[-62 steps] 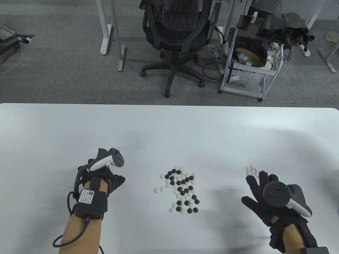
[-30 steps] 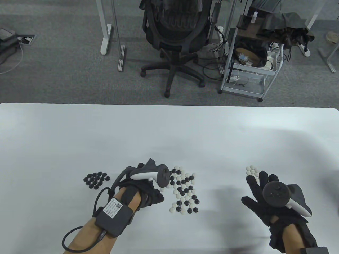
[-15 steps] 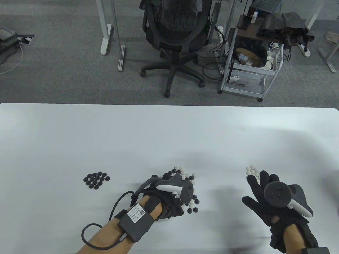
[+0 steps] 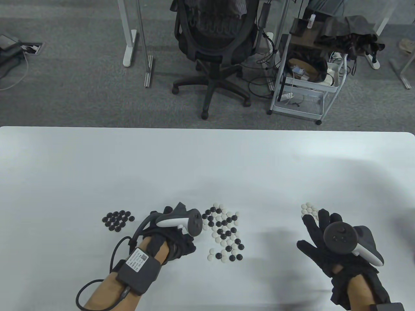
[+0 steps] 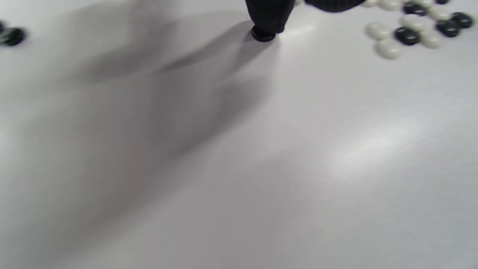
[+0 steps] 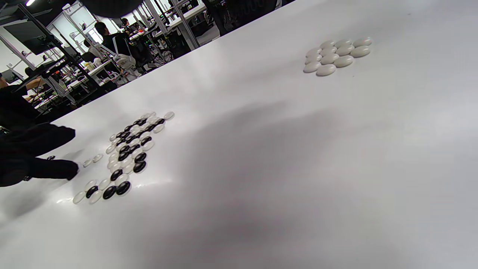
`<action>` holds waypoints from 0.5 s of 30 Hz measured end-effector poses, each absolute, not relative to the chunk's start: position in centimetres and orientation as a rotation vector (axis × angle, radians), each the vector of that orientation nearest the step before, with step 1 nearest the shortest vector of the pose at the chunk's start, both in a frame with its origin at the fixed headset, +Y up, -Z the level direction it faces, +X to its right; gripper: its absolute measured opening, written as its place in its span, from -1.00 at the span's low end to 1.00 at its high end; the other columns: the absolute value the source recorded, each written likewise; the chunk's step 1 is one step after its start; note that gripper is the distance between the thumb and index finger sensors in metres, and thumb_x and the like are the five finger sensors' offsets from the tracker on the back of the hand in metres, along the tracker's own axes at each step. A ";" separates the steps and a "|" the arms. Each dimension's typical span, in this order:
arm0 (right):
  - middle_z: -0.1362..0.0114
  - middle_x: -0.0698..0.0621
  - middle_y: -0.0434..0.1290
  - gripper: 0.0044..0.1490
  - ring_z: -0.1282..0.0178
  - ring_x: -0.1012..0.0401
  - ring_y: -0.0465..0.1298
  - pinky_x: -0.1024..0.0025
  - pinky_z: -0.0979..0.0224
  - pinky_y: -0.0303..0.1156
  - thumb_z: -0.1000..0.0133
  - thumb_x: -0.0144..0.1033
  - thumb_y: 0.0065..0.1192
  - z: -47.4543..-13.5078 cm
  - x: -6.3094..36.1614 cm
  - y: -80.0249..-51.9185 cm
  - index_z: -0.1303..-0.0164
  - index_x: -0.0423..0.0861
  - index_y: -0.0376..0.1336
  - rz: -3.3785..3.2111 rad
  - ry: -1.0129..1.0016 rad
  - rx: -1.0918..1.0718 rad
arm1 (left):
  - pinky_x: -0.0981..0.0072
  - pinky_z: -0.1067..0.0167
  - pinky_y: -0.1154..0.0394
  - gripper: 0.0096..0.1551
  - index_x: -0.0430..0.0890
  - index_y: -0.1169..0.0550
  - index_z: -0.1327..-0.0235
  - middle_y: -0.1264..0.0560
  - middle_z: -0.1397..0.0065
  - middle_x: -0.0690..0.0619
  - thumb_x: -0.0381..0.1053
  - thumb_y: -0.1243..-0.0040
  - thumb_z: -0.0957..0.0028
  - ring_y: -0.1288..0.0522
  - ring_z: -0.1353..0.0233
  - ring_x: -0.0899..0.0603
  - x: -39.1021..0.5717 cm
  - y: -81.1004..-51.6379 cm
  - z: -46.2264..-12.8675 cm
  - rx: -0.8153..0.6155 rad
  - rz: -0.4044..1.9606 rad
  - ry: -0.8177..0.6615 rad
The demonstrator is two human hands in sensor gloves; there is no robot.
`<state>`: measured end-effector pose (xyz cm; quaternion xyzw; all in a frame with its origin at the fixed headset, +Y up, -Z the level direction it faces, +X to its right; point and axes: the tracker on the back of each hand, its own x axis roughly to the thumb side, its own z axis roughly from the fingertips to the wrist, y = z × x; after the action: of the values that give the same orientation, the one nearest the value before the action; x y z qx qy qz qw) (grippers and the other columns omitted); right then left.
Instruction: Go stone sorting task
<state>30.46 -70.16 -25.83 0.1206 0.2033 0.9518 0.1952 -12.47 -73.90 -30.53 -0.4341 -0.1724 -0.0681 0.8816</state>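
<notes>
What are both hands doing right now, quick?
Left hand: a fingertip presses one black stone on the table.
Right hand: open, fingers spread, holding nothing.

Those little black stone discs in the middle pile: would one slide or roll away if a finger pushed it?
A black stone would probably slide rather than roll: it lies flat and lens-shaped on the smooth white table. Its glossy shine suggests it is slippery to pinch. The left hand seems to be dragging one under a fingertip, which suits that.
</notes>
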 end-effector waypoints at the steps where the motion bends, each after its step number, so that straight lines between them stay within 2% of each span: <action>1: -0.57 -0.46 -0.58 0.03 -0.41 -0.42 -0.59 -0.59 -0.24 -0.51 -0.25 0.14 -0.22 -25.8 30.5 -70.2 -0.70 -0.19 -0.39 2.668 0.570 0.338 | -0.73 -0.20 0.43 -0.26 0.07 -0.19 -0.71 0.48 -0.63 -0.42 0.17 0.35 -0.21 0.56 -0.44 -0.60 -13.9 -73.8 -30.2 -0.903 -0.152 -0.328; 8: -0.57 -0.46 -0.59 0.03 -0.42 -0.42 -0.59 -0.59 -0.24 -0.50 -0.25 0.14 -0.22 -25.9 30.4 -70.2 -0.70 -0.19 -0.39 2.670 0.581 0.334 | -0.73 -0.20 0.47 -0.27 0.08 -0.17 -0.71 0.52 -0.60 -0.41 0.16 0.33 -0.21 0.59 -0.44 -0.59 -23.8 -73.8 -28.5 -0.917 -0.106 -0.086; 15: -0.57 -0.46 -0.59 0.03 -0.41 -0.42 -0.59 -0.59 -0.24 -0.50 -0.25 0.14 -0.22 -25.9 30.2 -70.4 -0.70 -0.19 -0.39 2.678 0.595 0.332 | -0.71 -0.22 0.51 -0.28 0.14 -0.09 -0.71 0.59 -0.57 -0.36 0.16 0.35 -0.20 0.65 -0.42 -0.56 -26.7 -74.6 -29.8 -0.875 0.030 -0.003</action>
<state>30.25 -70.40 -25.92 0.1181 0.2114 0.9519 0.1878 -26.71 -74.56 -29.85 -0.4238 -0.0014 0.0147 0.9056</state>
